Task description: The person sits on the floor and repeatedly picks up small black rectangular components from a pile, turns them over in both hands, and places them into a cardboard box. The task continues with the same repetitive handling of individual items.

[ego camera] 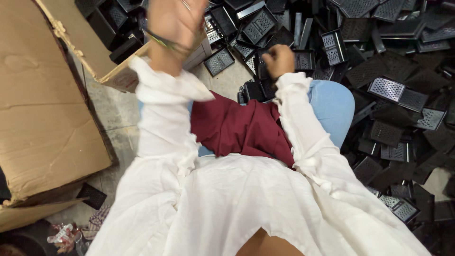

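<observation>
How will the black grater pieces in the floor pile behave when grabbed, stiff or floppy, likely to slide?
Black grater pieces look like flat, rigid plastic frames with perforated metal inserts: probably stiff and fairly light. Loosely heaped, so neighbours may slide when one is pulled. The right hand closes over one; the grip seems easy.

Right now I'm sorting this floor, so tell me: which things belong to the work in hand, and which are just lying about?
In hand:
- right hand, closed on a black grater piece
- left hand, raised and blurred, over the white box
- pile of black grater pieces

Lying about:
- cardboard box
- maroon cloth on the lap
- crumpled wrapper
</observation>
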The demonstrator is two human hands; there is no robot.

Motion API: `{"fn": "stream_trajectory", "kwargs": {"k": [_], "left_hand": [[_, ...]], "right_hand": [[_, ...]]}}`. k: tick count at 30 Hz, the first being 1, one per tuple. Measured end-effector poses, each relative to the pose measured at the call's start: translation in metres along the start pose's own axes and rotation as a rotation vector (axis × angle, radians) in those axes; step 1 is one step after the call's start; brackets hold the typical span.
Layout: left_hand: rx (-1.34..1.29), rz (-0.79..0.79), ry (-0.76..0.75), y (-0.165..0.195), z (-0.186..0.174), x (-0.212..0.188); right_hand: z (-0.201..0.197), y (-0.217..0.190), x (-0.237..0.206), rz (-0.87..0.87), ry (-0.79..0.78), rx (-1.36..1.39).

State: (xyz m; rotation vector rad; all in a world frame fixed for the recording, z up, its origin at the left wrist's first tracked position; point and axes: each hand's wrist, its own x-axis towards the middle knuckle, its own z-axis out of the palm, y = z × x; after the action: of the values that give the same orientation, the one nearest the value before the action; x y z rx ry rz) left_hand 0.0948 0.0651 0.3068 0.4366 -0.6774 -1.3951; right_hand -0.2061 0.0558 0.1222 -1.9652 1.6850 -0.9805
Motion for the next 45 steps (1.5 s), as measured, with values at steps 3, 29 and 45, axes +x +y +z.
{"fn": "stream_trajectory", "kwargs": {"k": [3, 29, 45], "left_hand": [[0.244, -0.227, 0.146, -0.081, -0.042, -0.014], [0.253, -0.337, 0.543, -0.142, -0.128, -0.003], [-0.007, -0.760, 0.111, -0.133, -0.099, -0.003]], "right_hand": [[0.027, -0.007, -0.003, -0.178, 0.035, -0.284], [0.096, -0.067, 0.037, -0.467, 0.024, -0.631], [0.009, -0.074, 0.036, -0.372, 0.022, 0.343]]}}
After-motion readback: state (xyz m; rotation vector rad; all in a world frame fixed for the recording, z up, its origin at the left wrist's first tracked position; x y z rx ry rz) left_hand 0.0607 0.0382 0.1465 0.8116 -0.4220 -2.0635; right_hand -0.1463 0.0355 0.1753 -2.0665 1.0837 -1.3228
